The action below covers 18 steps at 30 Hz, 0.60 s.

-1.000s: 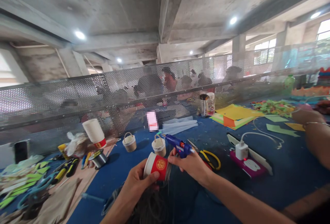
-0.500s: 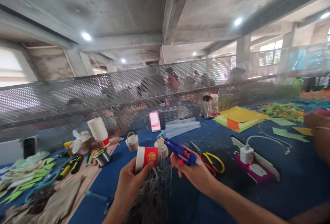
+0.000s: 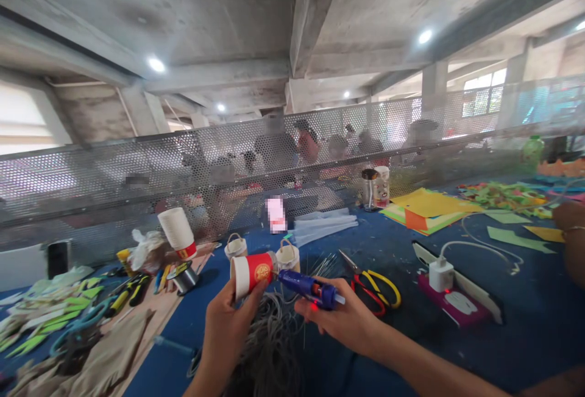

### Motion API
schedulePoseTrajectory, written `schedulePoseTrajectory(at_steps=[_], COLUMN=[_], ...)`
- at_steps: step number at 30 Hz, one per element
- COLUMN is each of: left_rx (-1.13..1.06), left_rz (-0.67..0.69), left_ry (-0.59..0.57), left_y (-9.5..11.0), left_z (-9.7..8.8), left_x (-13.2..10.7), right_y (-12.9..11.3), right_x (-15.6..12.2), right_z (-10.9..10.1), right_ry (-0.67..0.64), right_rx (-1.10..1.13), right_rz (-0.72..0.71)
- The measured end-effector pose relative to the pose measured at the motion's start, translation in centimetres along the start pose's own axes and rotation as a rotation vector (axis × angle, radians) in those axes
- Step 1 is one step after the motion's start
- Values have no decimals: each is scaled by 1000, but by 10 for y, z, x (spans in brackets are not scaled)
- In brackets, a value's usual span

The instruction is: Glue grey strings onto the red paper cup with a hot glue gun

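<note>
My left hand (image 3: 233, 308) is wrapped round a red and white paper cup (image 3: 249, 273), tipped on its side with its base end toward the right. My right hand (image 3: 340, 311) grips a blue glue gun (image 3: 304, 287) with a small red light glowing on it. The gun's nozzle is at the cup's right end; whether it touches is too small to tell. Below the cup lies a tangle of grey cord (image 3: 274, 348). Behind it stand two small white buckets with handles, a left bucket (image 3: 236, 246) and a right bucket (image 3: 287, 257), the latter partly hidden.
Scissors (image 3: 377, 290) with red and yellow handles lie right of my right hand. Farther right is a purple power strip (image 3: 452, 305) with a white charger. At left are stacked paper cups (image 3: 176, 232) and a wire spool (image 3: 183, 278). A perforated metal screen (image 3: 205, 171) stands behind.
The glue gun has moved left and down, bringing its nozzle to the cup's end. The cup has shifted slightly left and tilted. Both hands keep their hold.
</note>
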<state>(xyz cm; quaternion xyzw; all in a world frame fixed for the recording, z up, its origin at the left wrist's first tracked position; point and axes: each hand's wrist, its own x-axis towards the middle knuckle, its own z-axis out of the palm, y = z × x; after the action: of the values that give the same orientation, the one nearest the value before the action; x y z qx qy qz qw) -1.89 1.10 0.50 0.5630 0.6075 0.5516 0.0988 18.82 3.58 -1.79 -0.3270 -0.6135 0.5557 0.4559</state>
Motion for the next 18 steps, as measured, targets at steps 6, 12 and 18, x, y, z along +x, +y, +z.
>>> schedulePoseTrajectory(at_steps=[6, 12, 18], left_rx=[10, 31, 65], left_rz=[4, 12, 29], left_ry=[6, 6, 31], left_y=[-4, -1, 0], left_z=[2, 1, 1], left_x=[3, 1, 1], right_y=[1, 7, 0], right_x=[1, 3, 3], right_z=[0, 1, -4], right_ry=[-5, 8, -9], right_rx=[-37, -62, -81], right_rz=[11, 24, -10])
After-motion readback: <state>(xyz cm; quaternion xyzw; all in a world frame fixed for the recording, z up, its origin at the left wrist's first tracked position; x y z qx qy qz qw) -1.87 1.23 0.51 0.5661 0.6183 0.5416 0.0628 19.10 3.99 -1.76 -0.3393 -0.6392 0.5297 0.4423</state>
